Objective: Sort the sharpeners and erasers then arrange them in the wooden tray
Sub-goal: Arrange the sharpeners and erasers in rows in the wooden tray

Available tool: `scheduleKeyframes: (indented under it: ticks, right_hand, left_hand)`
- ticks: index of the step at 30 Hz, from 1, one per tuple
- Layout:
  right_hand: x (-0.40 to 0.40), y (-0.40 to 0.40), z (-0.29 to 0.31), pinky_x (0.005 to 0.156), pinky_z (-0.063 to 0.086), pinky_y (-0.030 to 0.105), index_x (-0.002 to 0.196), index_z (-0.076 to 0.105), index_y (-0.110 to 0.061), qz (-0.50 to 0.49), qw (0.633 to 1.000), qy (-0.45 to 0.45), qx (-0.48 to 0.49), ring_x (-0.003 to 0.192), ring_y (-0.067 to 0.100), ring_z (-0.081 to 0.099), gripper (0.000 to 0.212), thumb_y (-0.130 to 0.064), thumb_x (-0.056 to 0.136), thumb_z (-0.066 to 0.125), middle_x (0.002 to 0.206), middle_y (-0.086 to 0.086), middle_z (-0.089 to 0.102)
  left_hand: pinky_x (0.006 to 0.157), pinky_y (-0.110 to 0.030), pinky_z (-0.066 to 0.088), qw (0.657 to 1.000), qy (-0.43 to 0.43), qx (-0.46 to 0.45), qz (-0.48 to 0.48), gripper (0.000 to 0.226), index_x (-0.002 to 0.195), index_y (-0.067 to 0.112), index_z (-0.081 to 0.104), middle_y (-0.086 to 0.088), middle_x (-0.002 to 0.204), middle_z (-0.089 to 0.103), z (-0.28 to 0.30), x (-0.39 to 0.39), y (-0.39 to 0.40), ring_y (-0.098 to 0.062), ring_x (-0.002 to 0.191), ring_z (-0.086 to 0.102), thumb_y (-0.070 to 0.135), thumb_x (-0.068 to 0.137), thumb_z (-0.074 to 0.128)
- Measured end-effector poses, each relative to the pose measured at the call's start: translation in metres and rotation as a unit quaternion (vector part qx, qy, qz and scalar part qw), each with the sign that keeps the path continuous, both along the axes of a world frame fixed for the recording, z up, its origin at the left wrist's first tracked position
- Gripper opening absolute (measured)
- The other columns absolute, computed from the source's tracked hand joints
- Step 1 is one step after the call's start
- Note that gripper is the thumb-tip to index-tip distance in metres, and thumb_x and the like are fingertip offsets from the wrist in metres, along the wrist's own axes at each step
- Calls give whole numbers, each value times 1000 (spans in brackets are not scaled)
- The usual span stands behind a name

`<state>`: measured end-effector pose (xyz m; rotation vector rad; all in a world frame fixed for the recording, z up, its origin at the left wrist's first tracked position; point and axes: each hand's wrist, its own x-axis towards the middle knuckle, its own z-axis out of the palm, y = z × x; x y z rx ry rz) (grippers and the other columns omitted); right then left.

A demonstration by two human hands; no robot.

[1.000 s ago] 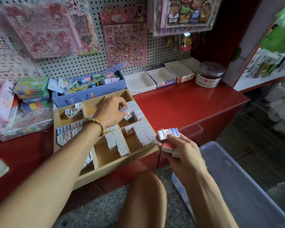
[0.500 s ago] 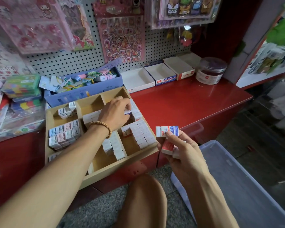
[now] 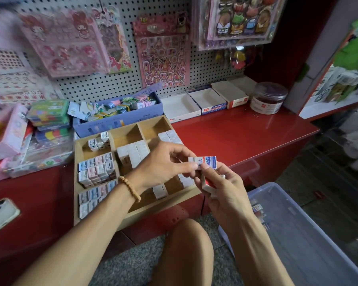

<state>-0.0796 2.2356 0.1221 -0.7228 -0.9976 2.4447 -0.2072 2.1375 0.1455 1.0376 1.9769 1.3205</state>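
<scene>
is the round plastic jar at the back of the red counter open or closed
Closed: the round jar on the red counter has its clear lid seated flat on top.

wooden tray [image 3: 95, 215] back compartments open, both hands above its front

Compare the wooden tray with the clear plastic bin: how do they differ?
The wooden tray sits on the red counter; the clear plastic bin stands lower, beside it. The tray is opaque and split into compartments; the bin is see-through and undivided. The tray is nearly full; the bin nearly empty. Both are open-topped.
</scene>
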Motion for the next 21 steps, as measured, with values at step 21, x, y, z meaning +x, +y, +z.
scheduleKeyframes:
  ticks: [21]
  right_hand:
    - [-6,13,-23,42,32,20,92,71,-7,-40,981,-127,139,46,9,40,19,-22,97,62,54,-1,50]
  left_hand:
    - [70,-26,49,927,285,-195,146,3,84,19,72,6,75,66,-16,-79,4,-12,76,62,17,83,71]
